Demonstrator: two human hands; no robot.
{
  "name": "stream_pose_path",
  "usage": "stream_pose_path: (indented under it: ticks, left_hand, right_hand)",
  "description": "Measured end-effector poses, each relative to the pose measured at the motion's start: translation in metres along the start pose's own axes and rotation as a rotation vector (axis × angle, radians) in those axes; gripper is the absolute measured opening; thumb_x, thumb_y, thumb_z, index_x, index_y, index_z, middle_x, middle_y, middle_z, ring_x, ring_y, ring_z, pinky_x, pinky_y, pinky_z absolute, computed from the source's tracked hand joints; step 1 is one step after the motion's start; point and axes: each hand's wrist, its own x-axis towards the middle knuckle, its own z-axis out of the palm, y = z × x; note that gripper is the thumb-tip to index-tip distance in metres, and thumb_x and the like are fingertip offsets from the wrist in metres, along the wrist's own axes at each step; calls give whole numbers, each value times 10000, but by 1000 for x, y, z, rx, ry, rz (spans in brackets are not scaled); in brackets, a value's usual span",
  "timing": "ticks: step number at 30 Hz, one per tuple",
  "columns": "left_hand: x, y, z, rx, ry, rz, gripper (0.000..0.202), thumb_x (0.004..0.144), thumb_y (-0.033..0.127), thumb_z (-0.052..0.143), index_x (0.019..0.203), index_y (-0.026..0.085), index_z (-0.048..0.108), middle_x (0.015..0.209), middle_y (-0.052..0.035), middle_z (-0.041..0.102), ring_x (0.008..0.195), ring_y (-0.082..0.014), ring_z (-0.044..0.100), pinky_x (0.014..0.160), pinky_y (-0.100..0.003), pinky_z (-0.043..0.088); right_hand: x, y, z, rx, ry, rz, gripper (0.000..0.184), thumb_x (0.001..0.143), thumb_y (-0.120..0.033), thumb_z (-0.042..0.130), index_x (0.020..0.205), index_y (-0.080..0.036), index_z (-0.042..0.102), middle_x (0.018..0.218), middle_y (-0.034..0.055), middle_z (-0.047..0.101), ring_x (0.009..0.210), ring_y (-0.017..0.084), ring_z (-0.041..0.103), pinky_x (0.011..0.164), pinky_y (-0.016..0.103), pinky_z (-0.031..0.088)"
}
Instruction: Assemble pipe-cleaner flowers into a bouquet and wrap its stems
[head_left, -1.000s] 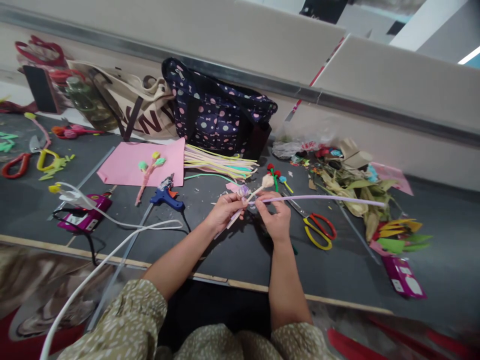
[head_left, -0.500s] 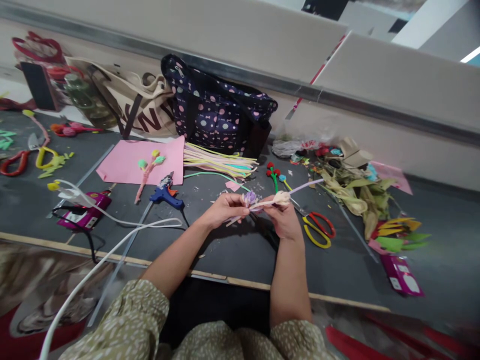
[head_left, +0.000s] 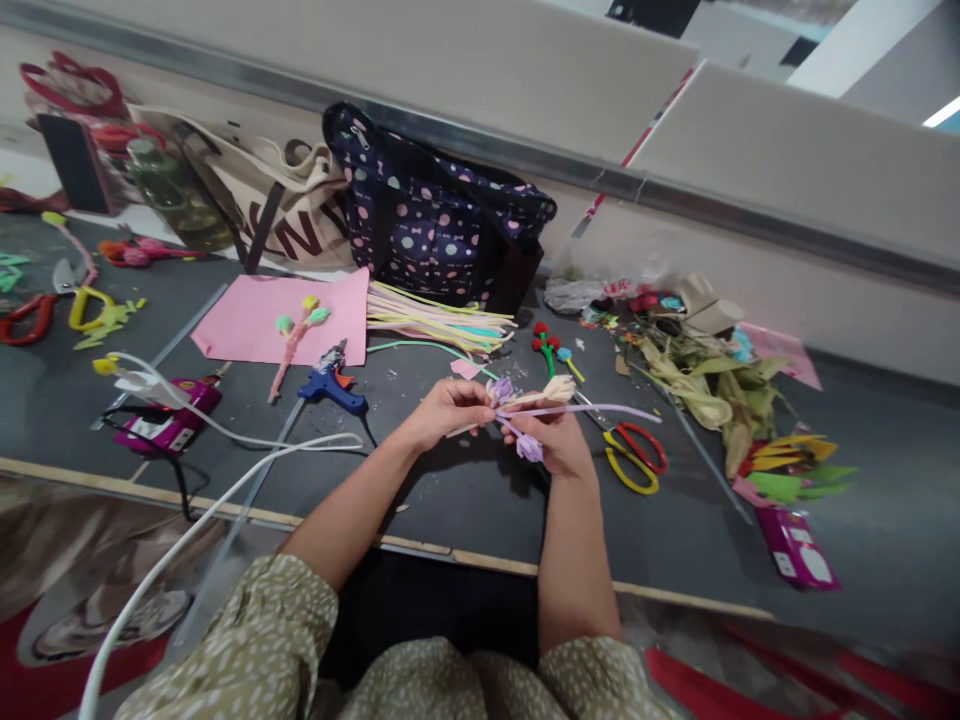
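Observation:
Both my hands meet over the dark table (head_left: 465,505), just past its front edge. My left hand (head_left: 444,410) is closed, pinching a small bunch of craft flower stems (head_left: 504,392) with purple and cream heads. My right hand (head_left: 556,442) is closed too, gripping a lilac strip (head_left: 600,410) that runs from the bunch out to the right; a lilac tuft shows at its fingers. The strip lies roughly level above red and yellow scissors (head_left: 636,458).
A blue glue gun (head_left: 330,385), pink paper sheet (head_left: 281,318), pale foam strips (head_left: 435,320) and a dotted navy bag (head_left: 435,215) lie behind my hands. Dried husks and coloured leaves (head_left: 720,395) pile at right. White cable (head_left: 225,480) and a magenta pack (head_left: 165,425) sit left.
The long lilac strip, first stretched far right, swung up and back, and now lies level and shorter. My right hand turned around the stems; my left hand stayed put.

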Motion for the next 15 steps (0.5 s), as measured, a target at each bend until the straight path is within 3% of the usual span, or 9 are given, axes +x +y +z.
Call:
stream_pose_path:
  ticks: [6,15]
  left_hand:
    - [2,-4,0,-71,-9,48,360,608,332,863,753,119,612,628,12,617,512,-78,565,468,-173,450]
    - [4,-9,3,-107,70,88,364,592,330,872,733,121,609,610,25,597,485,-71,541,460,-189,457]
  right_hand:
    - [2,4,13,77,15,-32,218,626,-276,845,778,-193,712,706,6,711,579,130,646,515,237,553]
    - [7,15,23,103,47,-56,134,693,-282,761,744,-221,653,573,-48,542,447,75,431,369,189,346]
